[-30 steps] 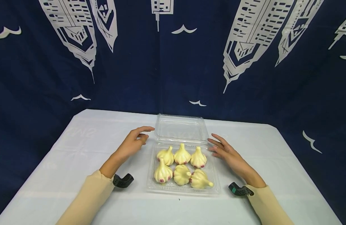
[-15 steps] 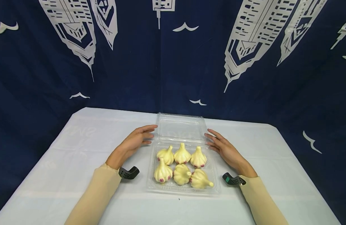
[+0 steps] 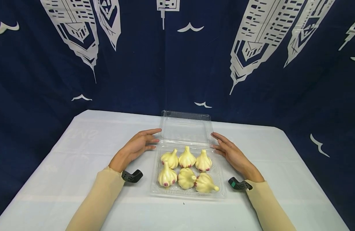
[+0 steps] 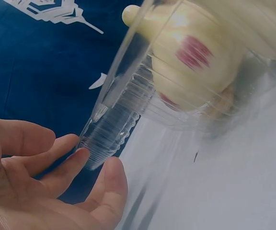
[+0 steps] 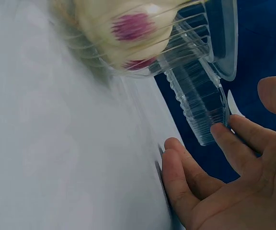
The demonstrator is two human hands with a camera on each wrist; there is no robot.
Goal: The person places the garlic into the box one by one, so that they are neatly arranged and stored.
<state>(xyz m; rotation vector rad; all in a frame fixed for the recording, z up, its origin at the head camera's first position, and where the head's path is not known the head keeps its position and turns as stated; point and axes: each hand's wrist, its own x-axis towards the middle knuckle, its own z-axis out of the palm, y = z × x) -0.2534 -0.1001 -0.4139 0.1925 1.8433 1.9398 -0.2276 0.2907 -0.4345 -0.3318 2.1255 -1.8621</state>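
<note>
A clear plastic clamshell box [image 3: 189, 194] stands unfolded on the white table, holding several pale garlic bulbs [image 3: 187, 158] with purple marks at their bases. Its clear lid [image 3: 186, 128] tilts up at the back. My left hand [image 3: 137, 145] is at the lid's left side, fingers extended; in the left wrist view fingertips touch the edge of the lid [image 4: 111, 127]. On the opposite side, my right hand [image 3: 232, 153] reaches the lid's right edge with fingers fairly straight. The right wrist view shows one fingertip against the lid [image 5: 195, 100]. Neither hand grips the box.
The white table [image 3: 79, 154] extends to both sides and in front of the box. Behind its far edge hangs a dark blue cloth [image 3: 137, 80] with white building prints. Black wrist-worn devices [image 3: 132, 176] stick out inward from both sleeves.
Both hands have moved inward to the lid's sides, their fingers straightening. The lid's far edge has risen slightly. The garlic bulbs stay in place.
</note>
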